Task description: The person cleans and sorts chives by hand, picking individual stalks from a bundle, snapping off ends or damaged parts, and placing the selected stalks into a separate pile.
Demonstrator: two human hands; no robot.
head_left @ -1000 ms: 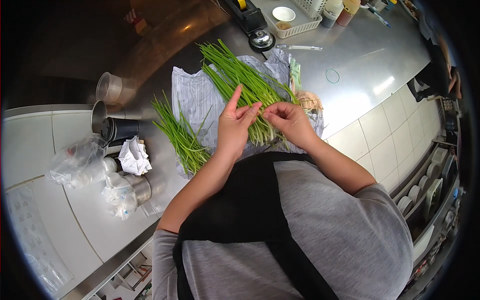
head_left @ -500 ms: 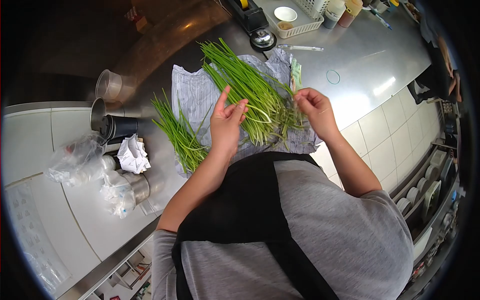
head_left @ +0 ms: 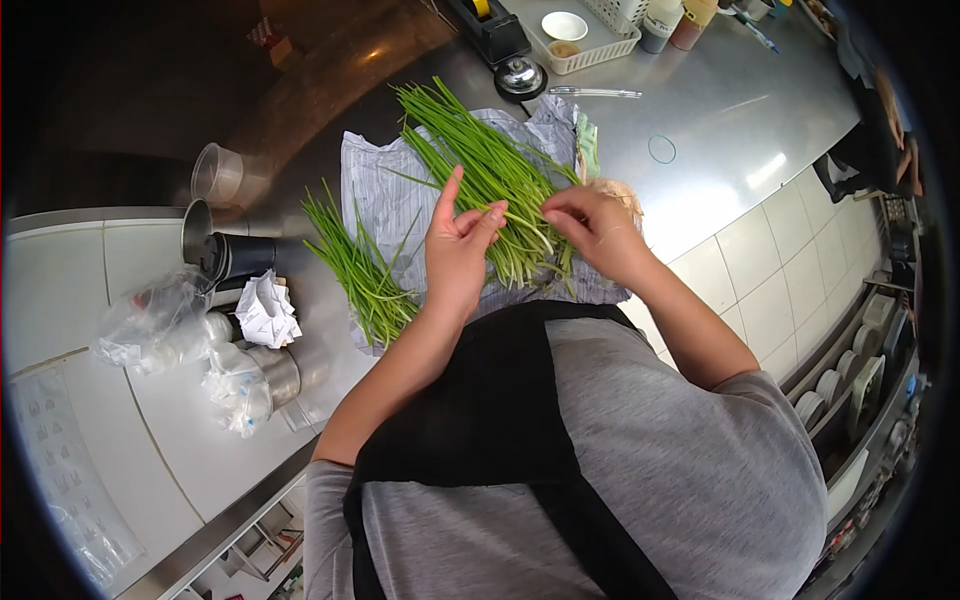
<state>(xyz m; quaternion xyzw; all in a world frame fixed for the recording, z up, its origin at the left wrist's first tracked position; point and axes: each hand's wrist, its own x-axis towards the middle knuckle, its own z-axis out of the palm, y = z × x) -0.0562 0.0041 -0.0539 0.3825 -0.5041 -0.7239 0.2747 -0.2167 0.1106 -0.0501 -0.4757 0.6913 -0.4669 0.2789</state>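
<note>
A large bunch of green chives [head_left: 475,150] with pale root ends lies on a crumpled, grey-striped sheet [head_left: 370,165]. My left hand [head_left: 462,245] is over the bunch, its thumb and fingers closed on a chive stalk [head_left: 520,217] and its index finger pointing up. Close to that stalk's pale end, my right hand [head_left: 598,232] has thumb and fingers pinched together; what lies between the tips is too small to make out. A smaller bunch of chives [head_left: 365,275] rests left of my left forearm.
On the steel counter [head_left: 715,130] are a call bell [head_left: 520,77], a pen [head_left: 595,92], a rubber band [head_left: 662,149] and a white basket [head_left: 598,52] with small dishes. Crumpled paper [head_left: 268,308], black cups [head_left: 240,255] and plastic bags [head_left: 150,320] stand at left.
My right hand has moved left, from the root ends at the sheet's right side to beside the stalk in my left hand. My left hand has stayed nearly in place.
</note>
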